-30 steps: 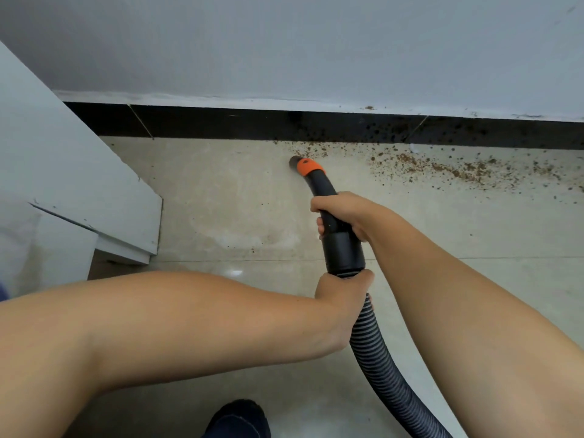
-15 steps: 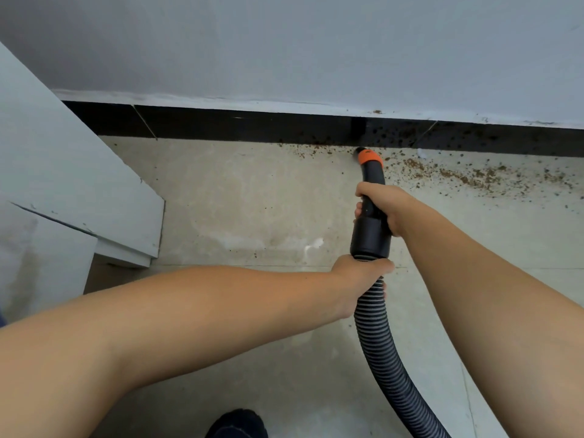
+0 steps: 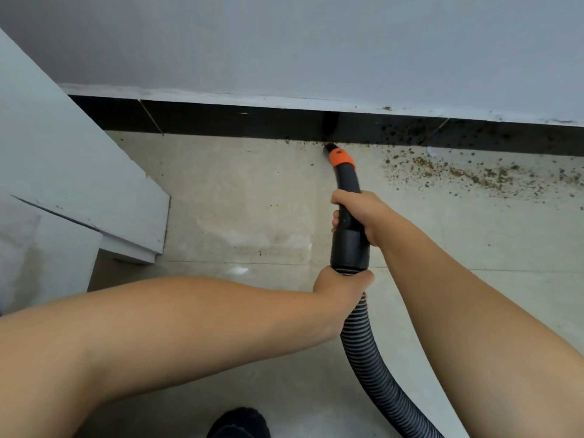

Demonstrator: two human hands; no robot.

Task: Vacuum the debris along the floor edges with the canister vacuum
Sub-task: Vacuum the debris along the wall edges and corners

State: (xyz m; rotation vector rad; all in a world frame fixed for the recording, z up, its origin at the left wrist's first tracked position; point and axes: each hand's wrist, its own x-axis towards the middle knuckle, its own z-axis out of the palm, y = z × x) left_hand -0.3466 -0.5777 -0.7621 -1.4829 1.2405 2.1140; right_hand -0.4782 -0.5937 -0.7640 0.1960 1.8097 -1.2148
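A: Far left of both hands?
B: Grey-white cabinet panel [image 3: 72, 172], angled, well apart from the hands. Beyond it, black skirting [image 3: 221, 120] under a pale wall [image 3: 316, 42].

A: Left hand?
B: Left hand [image 3: 343, 284] wrapped round the ribbed hose [image 3: 363, 343] just below the black cuff [image 3: 350, 249]; fingers curled, gripping. Hose trailing down and right of this hand, out of frame.

A: Right hand?
B: Right hand [image 3: 355, 213] just beyond the left, clasped round the black nozzle tube [image 3: 347, 181] above the cuff; fingers and thumb closed round it.

A: Nozzle tip?
B: Beyond the right hand: orange collar [image 3: 341, 159], then dark tip [image 3: 328, 147] at the joint of floor [image 3: 237, 200] and skirting, touching or nearly so; cannot tell which.

A: Debris?
B: Brown crumbs [image 3: 458, 173] scattered right of the right hand, along the skirting base; specks on the skirting too. A few crumbs just left of the tip.

A: Below the hands?
B: Dark shoe toe [image 3: 238, 423] at bottom edge.

A: Brands, labels, writing?
B: Small dark mark on the orange collar, too small to read.
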